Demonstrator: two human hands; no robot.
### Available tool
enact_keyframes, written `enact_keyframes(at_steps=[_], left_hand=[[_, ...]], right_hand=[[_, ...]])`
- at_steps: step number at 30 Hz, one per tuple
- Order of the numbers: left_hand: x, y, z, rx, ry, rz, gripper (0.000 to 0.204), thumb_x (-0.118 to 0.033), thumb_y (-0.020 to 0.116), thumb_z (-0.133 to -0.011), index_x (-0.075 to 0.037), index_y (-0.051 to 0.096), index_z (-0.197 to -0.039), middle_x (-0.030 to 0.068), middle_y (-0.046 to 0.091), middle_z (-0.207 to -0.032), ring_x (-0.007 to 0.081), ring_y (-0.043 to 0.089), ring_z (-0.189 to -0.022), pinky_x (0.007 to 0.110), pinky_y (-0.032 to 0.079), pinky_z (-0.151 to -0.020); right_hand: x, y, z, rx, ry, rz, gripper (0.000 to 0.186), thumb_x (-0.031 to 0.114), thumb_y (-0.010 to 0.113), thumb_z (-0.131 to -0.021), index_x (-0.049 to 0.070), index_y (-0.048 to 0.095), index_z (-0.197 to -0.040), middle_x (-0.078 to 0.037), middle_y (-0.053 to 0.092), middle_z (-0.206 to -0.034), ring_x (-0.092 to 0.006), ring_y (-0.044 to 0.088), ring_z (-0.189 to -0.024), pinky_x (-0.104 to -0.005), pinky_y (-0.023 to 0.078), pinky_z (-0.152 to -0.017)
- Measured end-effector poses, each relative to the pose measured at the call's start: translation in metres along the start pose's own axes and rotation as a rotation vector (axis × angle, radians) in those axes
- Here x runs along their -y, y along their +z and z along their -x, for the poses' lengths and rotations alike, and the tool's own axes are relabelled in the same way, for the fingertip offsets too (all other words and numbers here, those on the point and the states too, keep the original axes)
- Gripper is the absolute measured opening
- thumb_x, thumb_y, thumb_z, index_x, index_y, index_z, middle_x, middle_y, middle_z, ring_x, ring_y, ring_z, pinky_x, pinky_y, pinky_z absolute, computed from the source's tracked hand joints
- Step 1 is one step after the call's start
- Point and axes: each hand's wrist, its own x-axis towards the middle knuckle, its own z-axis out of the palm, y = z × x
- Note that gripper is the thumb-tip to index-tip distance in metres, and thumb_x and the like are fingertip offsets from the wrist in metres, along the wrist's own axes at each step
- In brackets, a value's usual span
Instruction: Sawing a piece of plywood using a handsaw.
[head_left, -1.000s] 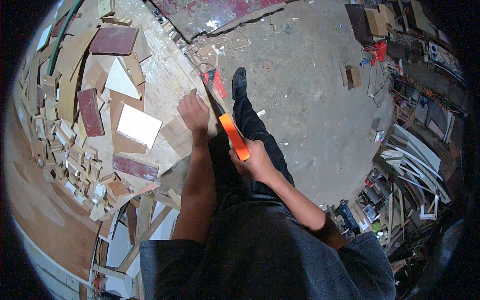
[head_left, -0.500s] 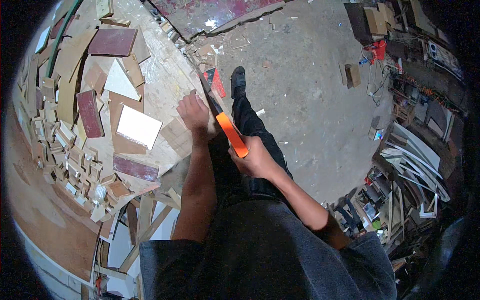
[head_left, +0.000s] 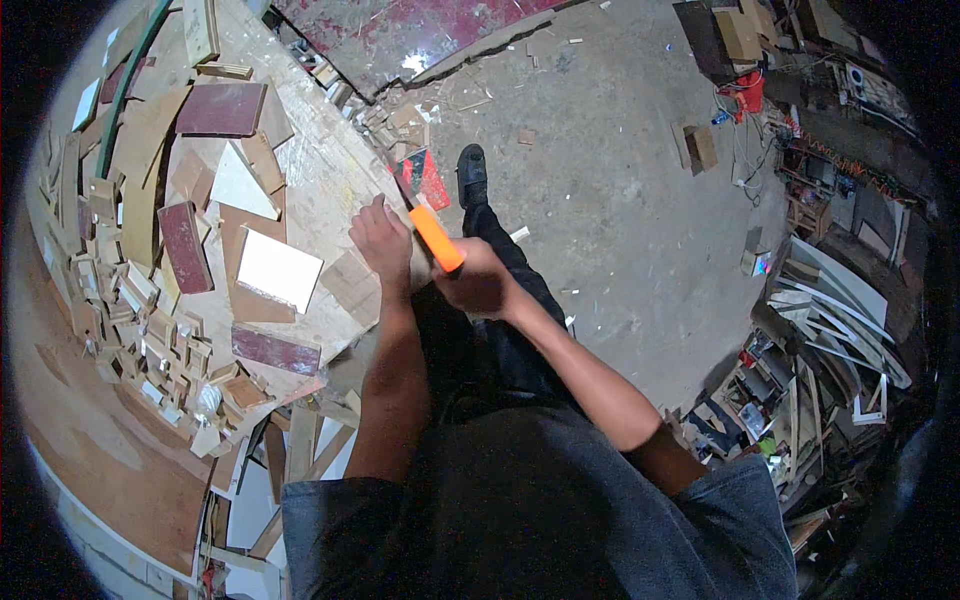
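**Your hands meet at the worktop's edge, saw handle running up and to the left**

From the left: the pale, scrap-strewn plywood worktop [head_left: 300, 170] carries a white square offcut [head_left: 278, 268] and a dark red board [head_left: 185, 245]; at its right edge your left hand [head_left: 382, 238] lies flat, fingers spread, pressing down on a tan wooden piece [head_left: 350, 285]. Just to its right, your right hand [head_left: 478, 282] is clenched around the orange plastic handle of a hand saw [head_left: 436, 238]. The handle's long axis slants up-left from your fist, passing close beside your left hand; whether they touch cannot be told. The blade is hard to make out. Your black shoe [head_left: 471, 172] stands on the concrete floor [head_left: 620, 180] beyond.
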Motion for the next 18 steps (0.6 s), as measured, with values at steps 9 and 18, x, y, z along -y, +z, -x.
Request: enact_keyframes(at_steps=[9,18], left_hand=[[-0.004,-0.004,0.0,-0.003,0.001,-0.014,0.025,-0.013,0.057,-0.093,-0.008,0.064,-0.117,0.0103,0.058,-0.094,0.0307,0.055,-0.089,0.044,0.041,-0.078],[-0.003,-0.002,0.002,0.007,-0.007,-0.001,0.025,-0.014,0.058,-0.093,-0.008,0.064,-0.117,0.0101,0.058,-0.093,0.0308,0.055,-0.088,0.044,0.041,-0.079]], right_hand=[[0.018,0.011,0.026,-0.035,0.141,0.161,0.02,0.011,0.073,-0.081,-0.001,0.06,-0.091,-0.023,0.065,-0.08,-0.0388,0.066,-0.074,-0.0429,0.051,-0.067],[0.009,-0.024,-0.011,-0.007,0.144,0.009,0.026,0.015,0.073,-0.086,-0.001,0.054,-0.076,-0.008,0.055,-0.064,-0.0158,0.052,-0.06,-0.0344,0.045,-0.059]])
